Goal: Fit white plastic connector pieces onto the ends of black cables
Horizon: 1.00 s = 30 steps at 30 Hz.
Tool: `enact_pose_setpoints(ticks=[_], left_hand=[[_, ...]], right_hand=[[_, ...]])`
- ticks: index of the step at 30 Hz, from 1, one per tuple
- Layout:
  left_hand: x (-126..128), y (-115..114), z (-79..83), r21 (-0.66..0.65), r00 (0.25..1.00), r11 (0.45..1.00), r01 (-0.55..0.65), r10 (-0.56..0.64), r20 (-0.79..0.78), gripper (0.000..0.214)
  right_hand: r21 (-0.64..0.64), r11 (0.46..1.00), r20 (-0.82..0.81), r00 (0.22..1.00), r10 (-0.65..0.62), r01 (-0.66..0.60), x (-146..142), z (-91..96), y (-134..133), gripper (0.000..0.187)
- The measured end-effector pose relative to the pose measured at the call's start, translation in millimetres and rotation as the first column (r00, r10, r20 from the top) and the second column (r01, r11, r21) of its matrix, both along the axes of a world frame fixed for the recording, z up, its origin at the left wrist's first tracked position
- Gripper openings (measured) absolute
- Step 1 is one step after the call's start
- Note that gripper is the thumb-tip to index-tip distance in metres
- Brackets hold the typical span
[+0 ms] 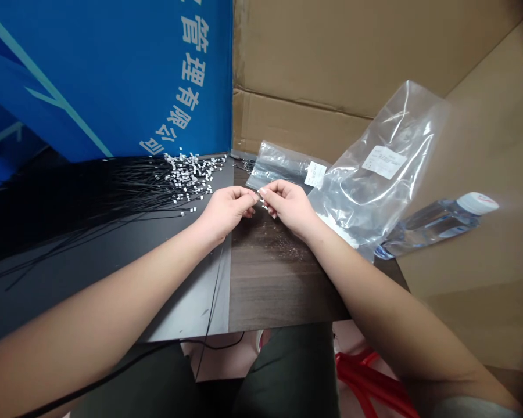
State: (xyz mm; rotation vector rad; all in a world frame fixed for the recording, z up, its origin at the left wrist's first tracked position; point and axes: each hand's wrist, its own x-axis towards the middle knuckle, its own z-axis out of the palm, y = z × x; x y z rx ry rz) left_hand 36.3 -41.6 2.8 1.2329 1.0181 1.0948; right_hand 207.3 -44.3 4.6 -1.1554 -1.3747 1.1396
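Note:
My left hand (pixel 229 212) is closed in a pinch above the middle of the table. A thin black wire (pixel 213 290) runs down from beneath it past the table's front edge. My right hand (pixel 290 206) pinches close against the left fingertips. Small white connectors (pixel 264 203) show under its fingers; the exact point where the fingertips meet is too small to make out. To the left lies a big bundle of black wires (pixel 126 180), many tipped with white connectors (pixel 192 174).
Behind my hands lies a clear plastic bag (pixel 279 162) with a label. A larger labelled clear bag (pixel 375 180) and a water bottle (pixel 440 223) lie to the right. A blue panel (pixel 113 69) and cardboard (pixel 305 52) wall the back. Crumbs dot the brown tabletop (pixel 270 290).

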Motion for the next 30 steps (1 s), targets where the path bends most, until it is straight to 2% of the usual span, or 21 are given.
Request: enact_pose_setpoints(ticks=[7,12,16,21,30], left_hand=[[0,-1,1.4,-0.022,1.000,1.000,0.006,-0.006,0.028,0.019],[0,-1,1.9,-0.020,0.999,1.000,-0.013,0.014,0.045,0.018],[-1,-1,2.0,0.039,1.000,0.999,-0.026,0.027,-0.013,0.017],[-4,0,5.5,0.102,0.990,0.994,-0.024,0.038,-0.136,0.014],[-5,0,6.5,0.098,0.989,0.995,-0.017,0.032,-0.147,0.012]], right_hand=[[-0.018,1.000,-0.032,0.999,-0.003,0.002,-2,1.1,-1,0.020],[-0.026,1.000,-0.024,1.000,0.009,-0.010,-2,-2.1,0,0.025],[0.016,0.999,0.029,0.999,0.029,-0.030,2,-3.4,1,0.028],[0.048,0.997,0.131,0.990,0.046,-0.053,6,3.0,-1,0.023],[0.149,0.986,0.260,0.965,0.029,-0.070,7,6.8,-3,0.018]])
